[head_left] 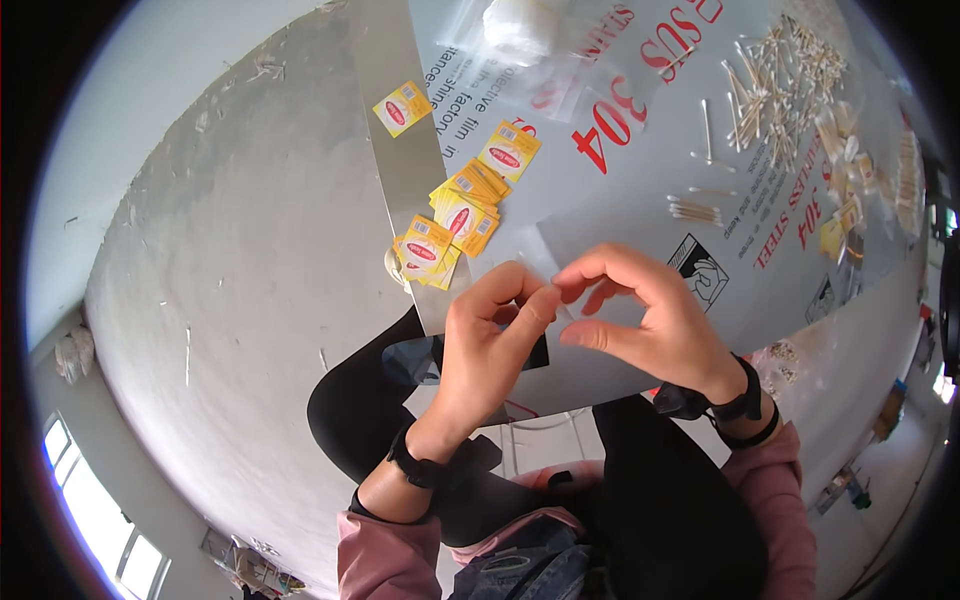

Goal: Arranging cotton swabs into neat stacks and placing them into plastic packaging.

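My left hand (500,325) pinches a small clear plastic bag (543,247) between thumb and fingertips, above the table's near edge. The bag is see-through, so its outline is hard to follow. My right hand (640,305) is held up close beside it, fingers curved and thumb apart from them. Its index fingertip meets the bag's edge near my left thumb. Just beyond my left hand lie overlapping yellow cards (467,222) with a red oval. A small bundle of cotton swabs (695,211) rests beyond my right hand.
A heap of loose cotton swabs (780,85) spreads at the far right of the film-covered table (640,180). Filled clear bags (850,195) lie at the right edge. A white bundle in clear plastic (522,28) sits at the far side. One yellow card (402,108) lies apart.
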`<action>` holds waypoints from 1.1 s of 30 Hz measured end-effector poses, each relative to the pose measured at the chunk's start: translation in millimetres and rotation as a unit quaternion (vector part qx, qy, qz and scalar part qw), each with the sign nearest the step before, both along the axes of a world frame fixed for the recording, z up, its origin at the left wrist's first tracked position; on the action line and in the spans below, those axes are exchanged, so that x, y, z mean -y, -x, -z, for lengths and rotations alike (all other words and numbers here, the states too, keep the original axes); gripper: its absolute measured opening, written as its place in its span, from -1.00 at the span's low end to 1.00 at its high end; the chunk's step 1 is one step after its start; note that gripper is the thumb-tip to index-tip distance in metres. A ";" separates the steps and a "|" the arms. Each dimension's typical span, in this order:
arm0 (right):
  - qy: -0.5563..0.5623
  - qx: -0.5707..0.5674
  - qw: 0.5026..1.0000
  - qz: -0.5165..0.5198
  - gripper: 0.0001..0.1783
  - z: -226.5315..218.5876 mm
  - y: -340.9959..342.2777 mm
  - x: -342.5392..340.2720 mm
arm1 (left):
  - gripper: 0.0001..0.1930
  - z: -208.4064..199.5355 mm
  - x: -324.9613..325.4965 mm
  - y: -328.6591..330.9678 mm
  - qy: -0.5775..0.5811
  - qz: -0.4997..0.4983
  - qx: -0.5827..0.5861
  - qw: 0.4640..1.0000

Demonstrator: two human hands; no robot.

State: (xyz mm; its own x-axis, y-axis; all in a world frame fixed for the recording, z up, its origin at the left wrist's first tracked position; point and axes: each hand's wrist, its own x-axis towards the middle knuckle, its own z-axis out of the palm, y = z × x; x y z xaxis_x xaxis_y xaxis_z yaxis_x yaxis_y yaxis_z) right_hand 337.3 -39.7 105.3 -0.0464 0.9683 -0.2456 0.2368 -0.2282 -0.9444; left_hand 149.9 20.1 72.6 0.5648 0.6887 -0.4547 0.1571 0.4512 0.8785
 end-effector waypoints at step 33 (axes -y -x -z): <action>0.002 0.084 0.994 0.064 -0.92 6.9 14.1 14.1 | -0.89 -2.2 6.6 -8.2 -0.174 0.071 -0.012 0.982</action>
State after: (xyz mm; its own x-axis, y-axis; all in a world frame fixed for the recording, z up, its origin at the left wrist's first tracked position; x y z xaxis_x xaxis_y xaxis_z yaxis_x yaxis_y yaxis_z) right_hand 323.3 -53.8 98.4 0.1199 0.9623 -0.2442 0.3592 -0.2714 -0.8929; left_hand 158.1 13.6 74.8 0.6577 0.7203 -0.2205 0.2195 0.0968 0.9708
